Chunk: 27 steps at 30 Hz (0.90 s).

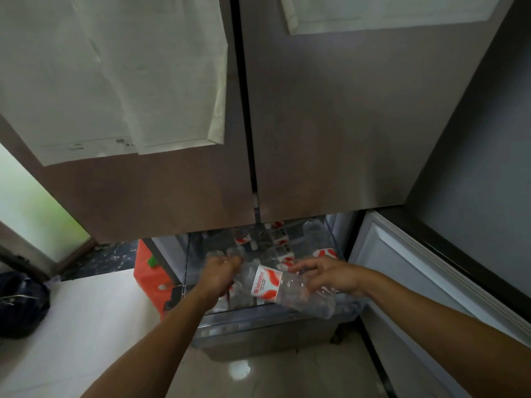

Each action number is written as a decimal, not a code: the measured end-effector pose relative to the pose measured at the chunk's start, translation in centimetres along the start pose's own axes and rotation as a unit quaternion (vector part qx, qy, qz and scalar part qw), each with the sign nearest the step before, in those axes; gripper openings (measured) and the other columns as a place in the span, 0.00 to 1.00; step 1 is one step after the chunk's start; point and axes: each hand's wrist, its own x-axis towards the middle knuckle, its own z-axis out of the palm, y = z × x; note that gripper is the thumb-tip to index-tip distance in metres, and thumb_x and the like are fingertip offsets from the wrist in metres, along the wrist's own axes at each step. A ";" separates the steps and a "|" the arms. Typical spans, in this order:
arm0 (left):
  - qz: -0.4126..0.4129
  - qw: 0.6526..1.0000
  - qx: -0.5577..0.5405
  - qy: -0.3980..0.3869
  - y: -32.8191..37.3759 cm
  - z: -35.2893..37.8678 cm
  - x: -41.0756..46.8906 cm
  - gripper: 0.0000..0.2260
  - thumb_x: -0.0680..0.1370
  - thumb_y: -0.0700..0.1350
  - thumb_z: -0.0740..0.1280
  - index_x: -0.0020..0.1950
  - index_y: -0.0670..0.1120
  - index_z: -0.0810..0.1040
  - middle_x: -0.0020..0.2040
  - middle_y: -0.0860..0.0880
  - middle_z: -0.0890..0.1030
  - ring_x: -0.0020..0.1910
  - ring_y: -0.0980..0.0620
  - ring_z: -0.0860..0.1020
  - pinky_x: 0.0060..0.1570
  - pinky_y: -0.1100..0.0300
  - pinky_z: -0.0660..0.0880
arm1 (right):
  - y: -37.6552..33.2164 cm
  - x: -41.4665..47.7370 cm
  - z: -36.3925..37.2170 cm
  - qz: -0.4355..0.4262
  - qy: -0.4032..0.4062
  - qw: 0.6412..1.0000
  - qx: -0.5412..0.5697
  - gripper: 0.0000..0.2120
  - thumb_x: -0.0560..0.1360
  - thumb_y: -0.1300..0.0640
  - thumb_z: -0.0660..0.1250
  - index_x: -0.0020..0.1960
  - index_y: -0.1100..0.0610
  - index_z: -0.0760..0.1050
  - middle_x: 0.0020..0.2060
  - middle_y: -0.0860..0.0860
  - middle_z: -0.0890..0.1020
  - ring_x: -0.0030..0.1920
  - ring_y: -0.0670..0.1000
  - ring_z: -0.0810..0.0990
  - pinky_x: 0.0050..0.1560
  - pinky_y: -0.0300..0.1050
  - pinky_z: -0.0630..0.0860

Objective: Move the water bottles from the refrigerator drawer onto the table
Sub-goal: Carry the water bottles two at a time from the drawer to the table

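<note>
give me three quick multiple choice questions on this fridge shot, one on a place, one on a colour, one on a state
1. Where is the bottle that the left hand grips?
A) on a table
B) over the drawer
C) on the floor

2. What colour is its label?
A) blue
B) red and white
C) green

3. How is the drawer?
A) shut
B) pulled open
C) lifted out onto the floor

Answers:
1 B, the bottle is held tilted above the other bottles in the drawer.
2 B, red swirls on white wrap its middle.
3 B, the drawer's inside shows from above, with bottles in it.
</note>
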 end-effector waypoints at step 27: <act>0.217 0.878 0.419 0.073 -3.0 -1.7 -5.6 0.21 0.72 0.62 0.54 0.43 0.48 0.79 0.36 0.50 0.81 0.34 0.52 0.79 0.37 0.52 0.80 | 2.7 10.4 5.3 0.148 0.301 0.878 -0.342 0.58 0.70 0.53 0.74 0.74 0.53 0.26 0.68 0.67 0.68 0.60 0.63 0.76 0.56 0.53 0.76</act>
